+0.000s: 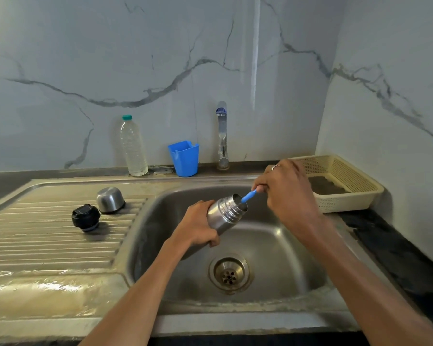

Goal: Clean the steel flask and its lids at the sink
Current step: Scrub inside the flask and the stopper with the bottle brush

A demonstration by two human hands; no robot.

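We see the left hand (pixel 198 224) wrapped around the body of the steel flask (pixel 224 212), holding it tilted over the sink basin (pixel 273 245) with its open mouth turned up and to the right. The right hand (pixel 285 188) pinches the end of a blue handle (pixel 248 196), fingers curled tight on it, and the handle's lower end dips into the flask's mouth; what sits on that end is hidden inside, so we take it for a brush without being sure. A ring shows on one finger of the right hand.

On the ribbed draining board (pixel 48 245) to the left lie the two lids: the steel cup lid (pixel 110 199), mouth down, farther back, and the black stopper (pixel 86 218) just beside it, nearer to us. The drain (pixel 229 274) sits near the front of the basin.

Along the far wall stand a clear plastic bottle (pixel 133 146) with a green cap, a blue holder (pixel 184 158) and the tap (pixel 222 136). A cream basket (pixel 348 181) rests on the counter at the far right.
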